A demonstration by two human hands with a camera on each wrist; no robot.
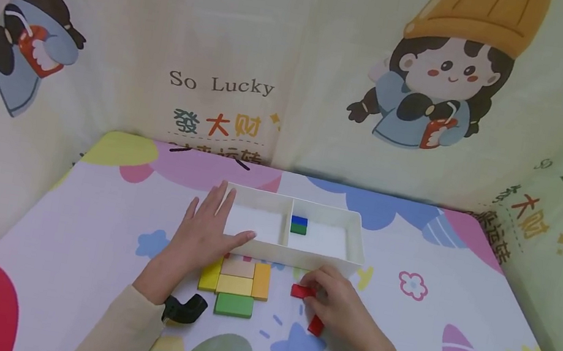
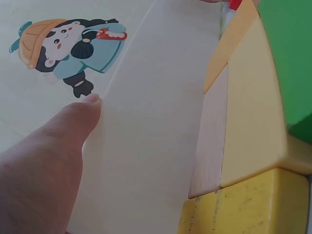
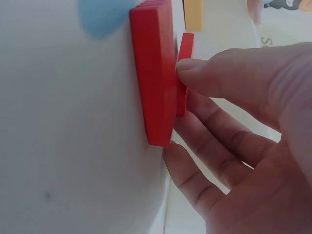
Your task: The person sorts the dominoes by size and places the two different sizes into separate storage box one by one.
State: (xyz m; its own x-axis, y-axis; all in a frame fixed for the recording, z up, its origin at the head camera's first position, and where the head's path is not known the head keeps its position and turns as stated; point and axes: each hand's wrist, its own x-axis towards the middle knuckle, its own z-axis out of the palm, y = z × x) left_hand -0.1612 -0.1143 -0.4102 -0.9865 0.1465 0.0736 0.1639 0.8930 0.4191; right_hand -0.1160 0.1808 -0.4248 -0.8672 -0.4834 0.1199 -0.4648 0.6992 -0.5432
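Observation:
My left hand [image 1: 201,236] lies over the left end of the white two-part box [image 1: 295,257], fingers straight and thumb across its front wall. In front of the box, my right hand [image 1: 344,304] pinches a red block [image 1: 301,291] between thumb and fingers. A second red block [image 3: 155,73] lies nearer the wrist, beside the pinched one in the right wrist view. Just inside the box's right compartment, against the divider, are a blue block [image 1: 299,221] and a green piece [image 1: 298,229].
Below my left hand, a yellow block [image 1: 209,278], a pale wood block [image 1: 238,268], a cream block [image 1: 234,285] and an orange block [image 1: 261,282] lie fitted together. A larger green block [image 1: 234,305] sits in front of them. A patterned cloth [image 1: 382,341] covers the table.

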